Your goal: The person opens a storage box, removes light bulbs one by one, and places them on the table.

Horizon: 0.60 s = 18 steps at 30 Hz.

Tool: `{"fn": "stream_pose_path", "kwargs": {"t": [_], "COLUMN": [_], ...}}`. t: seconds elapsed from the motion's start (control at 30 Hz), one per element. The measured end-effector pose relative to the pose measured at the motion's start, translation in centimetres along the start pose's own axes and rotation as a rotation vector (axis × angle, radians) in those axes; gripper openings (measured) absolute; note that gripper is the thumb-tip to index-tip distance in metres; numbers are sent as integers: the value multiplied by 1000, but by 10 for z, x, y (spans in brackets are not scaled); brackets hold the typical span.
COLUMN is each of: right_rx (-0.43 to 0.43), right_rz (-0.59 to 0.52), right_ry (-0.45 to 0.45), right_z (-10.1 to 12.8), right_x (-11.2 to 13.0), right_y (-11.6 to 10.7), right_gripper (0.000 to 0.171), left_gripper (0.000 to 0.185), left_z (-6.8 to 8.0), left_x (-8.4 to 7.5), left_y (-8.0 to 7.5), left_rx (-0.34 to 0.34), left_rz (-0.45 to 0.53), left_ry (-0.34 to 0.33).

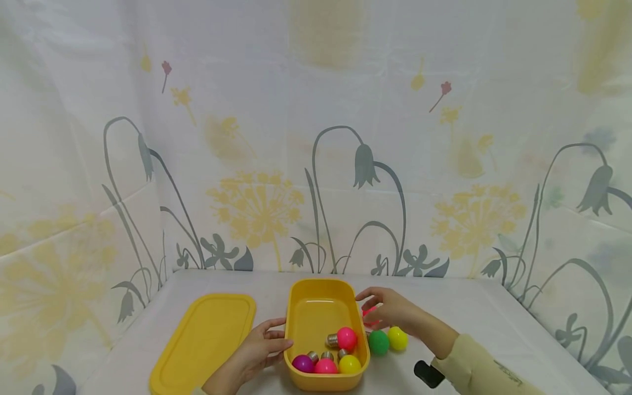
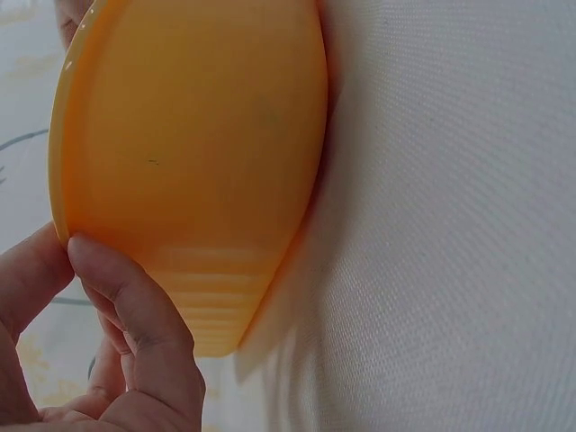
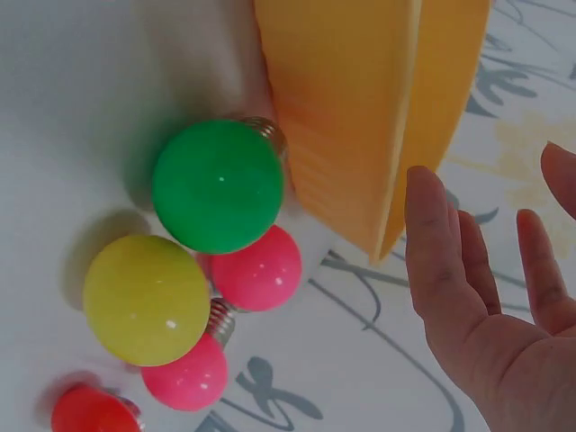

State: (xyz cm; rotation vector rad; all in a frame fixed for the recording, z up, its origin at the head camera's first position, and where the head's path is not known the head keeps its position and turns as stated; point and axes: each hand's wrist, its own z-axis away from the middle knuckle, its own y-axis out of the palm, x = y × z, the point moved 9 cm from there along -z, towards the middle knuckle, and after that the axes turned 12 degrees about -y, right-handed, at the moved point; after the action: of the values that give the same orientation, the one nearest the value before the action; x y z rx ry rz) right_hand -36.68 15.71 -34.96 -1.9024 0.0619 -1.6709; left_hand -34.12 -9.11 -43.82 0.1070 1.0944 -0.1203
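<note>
A yellow plastic box (image 1: 323, 315) stands in the middle with several light bulbs inside: a pink bulb (image 1: 347, 339) lies above a purple bulb (image 1: 303, 363), another pink bulb (image 1: 326, 366) and a yellow bulb (image 1: 349, 364). My left hand (image 1: 261, 348) pinches the box's left rim between thumb and finger, seen close up in the left wrist view. Beside the right rim, my right hand (image 1: 390, 308) hovers with loosely bent, spread fingers and nothing in it. Under it, outside the box, lie a green bulb (image 3: 218, 186), a yellow bulb (image 3: 147, 301), pink bulbs (image 3: 256, 268) and a red bulb (image 3: 93, 411).
A yellow lid (image 1: 207, 340) lies flat on the white-covered table (image 1: 469, 307), left of the box. Behind the table hangs a white curtain (image 1: 276, 99) with a flower print. A small black object (image 1: 428, 374) shows by the right sleeve.
</note>
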Motion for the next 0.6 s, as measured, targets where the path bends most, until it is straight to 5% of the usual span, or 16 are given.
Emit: {"fn": "stream_pose_path", "kwargs": {"t": [0.6], "right_rx": [150], "right_rz": [-61], "right_ry": [27], "right_z": [-23], "right_x": [12], "right_y": [46], "right_gripper": [40], "left_gripper": [65], "left_z": [1], "left_x": [-2], "left_y": [1], "left_rx": [16], "left_rz": [-7], "left_ry": [8]}}
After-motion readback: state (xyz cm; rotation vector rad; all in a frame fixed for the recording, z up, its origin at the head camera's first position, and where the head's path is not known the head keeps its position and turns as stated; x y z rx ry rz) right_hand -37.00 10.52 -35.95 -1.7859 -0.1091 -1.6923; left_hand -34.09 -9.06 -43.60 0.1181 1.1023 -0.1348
